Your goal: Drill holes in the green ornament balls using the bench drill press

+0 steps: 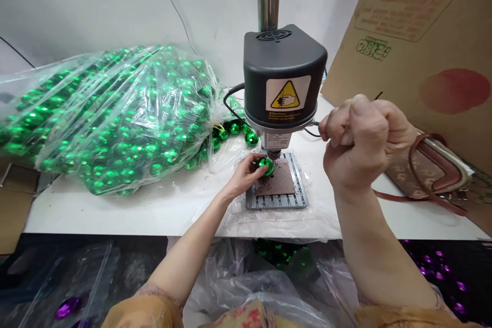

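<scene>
A shiny green faceted ball [265, 166] is pinched in the fingers of my left hand [249, 170], over the brown board [279, 184] on the slotted metal base [301, 200] of a small drill press [285, 66]. The chuck [273, 154] is just above and beside the ball; whether a bit touches it is hidden. My right hand [359, 138] is closed in a fist at the right of the machine's head, around its lever, of which only a thin dark piece shows. Dark crumbs are scattered over the board and base.
A large clear bag [146, 118] of green balls lies on the white table [126, 215] at left, with loose balls [251, 138] beside it. Behind my right arm stand a handbag [438, 169] and a cardboard box [407, 61]. Purple balls [434, 266] lie below the table edge.
</scene>
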`<action>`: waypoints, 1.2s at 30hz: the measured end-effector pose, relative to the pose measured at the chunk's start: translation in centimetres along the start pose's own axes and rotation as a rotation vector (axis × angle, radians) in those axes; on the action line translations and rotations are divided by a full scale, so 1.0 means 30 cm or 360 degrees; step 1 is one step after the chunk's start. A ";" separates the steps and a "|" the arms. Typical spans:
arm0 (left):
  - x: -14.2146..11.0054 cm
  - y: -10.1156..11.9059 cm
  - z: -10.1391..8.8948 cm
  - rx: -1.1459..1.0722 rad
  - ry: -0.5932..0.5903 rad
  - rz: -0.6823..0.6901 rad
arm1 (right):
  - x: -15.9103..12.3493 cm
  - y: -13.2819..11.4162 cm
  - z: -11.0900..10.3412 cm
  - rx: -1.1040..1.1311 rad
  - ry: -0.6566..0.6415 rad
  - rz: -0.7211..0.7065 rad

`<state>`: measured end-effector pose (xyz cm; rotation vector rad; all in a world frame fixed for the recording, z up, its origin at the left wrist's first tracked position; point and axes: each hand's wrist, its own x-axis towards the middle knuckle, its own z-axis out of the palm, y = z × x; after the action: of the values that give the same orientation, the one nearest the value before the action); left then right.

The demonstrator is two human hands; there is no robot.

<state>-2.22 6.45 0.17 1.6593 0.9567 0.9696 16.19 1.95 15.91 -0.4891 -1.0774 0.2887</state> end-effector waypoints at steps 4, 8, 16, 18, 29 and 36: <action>-0.010 0.011 0.013 0.0102 -0.0018 0.0021 | -0.001 0.001 0.004 -0.0026 0.0027 -0.0003; -0.019 0.026 0.033 0.0226 0.0029 0.0007 | -0.001 0.002 0.002 -0.0069 0.0022 -0.0002; -0.053 0.025 0.075 0.0450 0.0303 0.0001 | -0.006 0.003 -0.004 -0.0071 -0.0003 0.0004; -0.064 0.022 0.076 0.0416 0.0344 -0.0049 | -0.003 0.003 -0.003 -0.0081 0.0017 0.0009; -0.052 0.012 0.126 0.0399 0.0290 0.0155 | 0.132 0.015 0.045 -0.0063 -0.0029 0.0306; -0.061 -0.030 0.138 0.0226 0.0306 0.0056 | 0.140 0.008 0.044 0.0010 0.0004 0.0403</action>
<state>0.72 3.62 -1.95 1.7279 1.1506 1.1226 16.91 4.39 19.50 -0.6213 -1.0122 0.5141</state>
